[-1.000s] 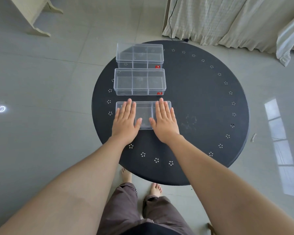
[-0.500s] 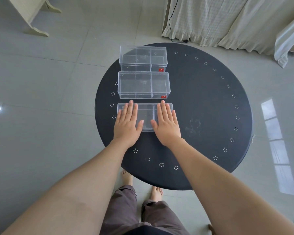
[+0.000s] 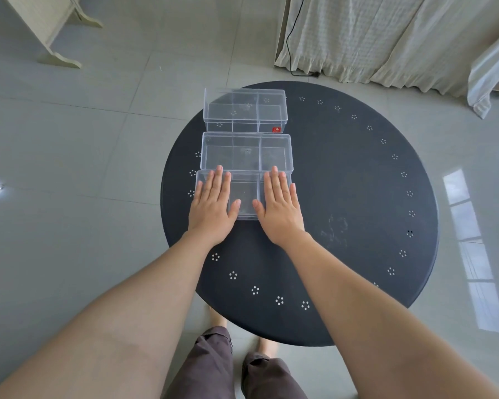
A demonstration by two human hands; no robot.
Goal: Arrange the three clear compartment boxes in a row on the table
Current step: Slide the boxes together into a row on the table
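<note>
Three clear compartment boxes lie one behind another on the left part of a round black table (image 3: pixel 357 197). The far box (image 3: pixel 244 110) carries a small red label at its front right corner. The middle box (image 3: pixel 247 152) sits just behind the near box (image 3: pixel 244 197), and the two touch. My left hand (image 3: pixel 212 205) rests flat, palm down, on the near box's left part. My right hand (image 3: pixel 280 207) lies flat on its right part. Neither hand wraps around the box; fingers are extended and slightly spread.
The table has small white flower-like hole patterns around its rim. Glossy grey floor tiles surround it. White curtains (image 3: pixel 386 36) with a black cable hang beyond the table. A pale furniture leg (image 3: pixel 58 30) stands at the top left. My legs and feet show below.
Both hands have pushed the near box away from me, closing the gap until it meets the middle box. The far two boxes stayed in place.
</note>
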